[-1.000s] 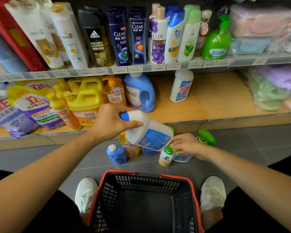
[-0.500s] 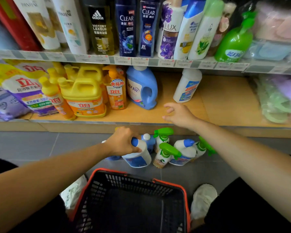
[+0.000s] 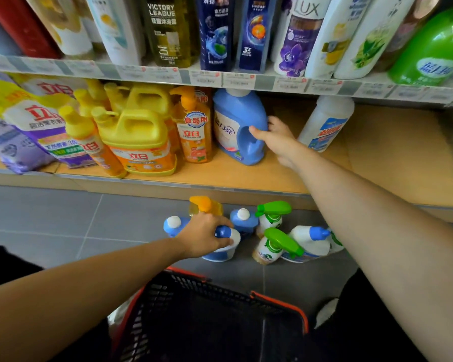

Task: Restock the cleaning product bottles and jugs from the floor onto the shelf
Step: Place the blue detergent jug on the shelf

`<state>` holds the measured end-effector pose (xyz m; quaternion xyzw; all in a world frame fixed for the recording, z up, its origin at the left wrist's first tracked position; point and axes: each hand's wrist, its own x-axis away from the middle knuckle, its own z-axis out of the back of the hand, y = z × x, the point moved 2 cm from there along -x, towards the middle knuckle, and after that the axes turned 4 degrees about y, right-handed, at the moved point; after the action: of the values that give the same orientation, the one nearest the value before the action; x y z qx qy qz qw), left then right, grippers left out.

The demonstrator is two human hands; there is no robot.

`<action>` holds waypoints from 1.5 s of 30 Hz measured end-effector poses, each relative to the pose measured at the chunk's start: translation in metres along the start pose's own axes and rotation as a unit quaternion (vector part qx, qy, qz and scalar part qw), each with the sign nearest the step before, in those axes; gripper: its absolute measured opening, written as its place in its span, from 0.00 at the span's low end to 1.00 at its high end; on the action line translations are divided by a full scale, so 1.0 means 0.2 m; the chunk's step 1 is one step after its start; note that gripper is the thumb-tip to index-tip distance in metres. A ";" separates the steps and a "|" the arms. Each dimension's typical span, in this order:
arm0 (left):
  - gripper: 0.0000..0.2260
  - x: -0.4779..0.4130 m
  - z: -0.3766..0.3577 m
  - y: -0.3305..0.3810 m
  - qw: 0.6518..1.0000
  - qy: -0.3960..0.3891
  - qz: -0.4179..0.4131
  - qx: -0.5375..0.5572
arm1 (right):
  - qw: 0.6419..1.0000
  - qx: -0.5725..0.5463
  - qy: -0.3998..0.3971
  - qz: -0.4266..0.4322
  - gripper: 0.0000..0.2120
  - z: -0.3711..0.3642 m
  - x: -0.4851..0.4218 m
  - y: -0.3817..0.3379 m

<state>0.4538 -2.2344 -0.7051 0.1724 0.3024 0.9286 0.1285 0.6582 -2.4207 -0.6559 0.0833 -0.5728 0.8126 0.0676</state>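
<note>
Reaching into the lower shelf (image 3: pixel 246 177), the right hand (image 3: pixel 275 138) wraps the handle side of the blue jug (image 3: pixel 236 126), thumb in front and fingers behind. The jug stands upright just left of that hand, and a white shelf bottle (image 3: pixel 324 124) stands just to its right.

Lower and nearer, the left hand (image 3: pixel 205 236) is closed over the top of a blue-capped white bottle (image 3: pixel 226 244) that stands on the floor. Around this hand is the rest of the stock:
- a blue bottle (image 3: pixel 173 226) touching its left side;
- an orange-trigger spray (image 3: pixel 205 205) just beyond it;
- a second blue bottle (image 3: pixel 243 220), two green-trigger sprays (image 3: pixel 273 216) and a tipped white bottle (image 3: pixel 311 241) to its right.

Judging by this, the restock is barely begun. Some seven pieces wait on the floor, and bare shelf board shows right of the right hand. The basket (image 3: pixel 280 301) sits nearest, its inside too dark to read.
</note>
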 end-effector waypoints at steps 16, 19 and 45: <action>0.10 -0.08 0.62 0.05 0.988 0.151 0.028 -0.007 | 0.995 -0.095 -0.032 -0.028 0.09 0.02 0.27 0.15; 0.10 -0.11 0.71 0.05 0.988 0.150 0.021 0.012 | 0.998 -0.057 0.018 -0.004 0.12 0.09 0.33 0.11; 0.19 0.00 0.99 0.66 0.859 0.106 -0.204 0.458 | 0.970 -0.164 -0.171 -0.060 0.22 0.33 1.07 -0.39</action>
<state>0.5139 -2.2357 -0.4747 0.0467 0.7339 0.6510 0.1883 0.4687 -2.4543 -0.5169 0.2432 -0.6949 0.6761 0.0303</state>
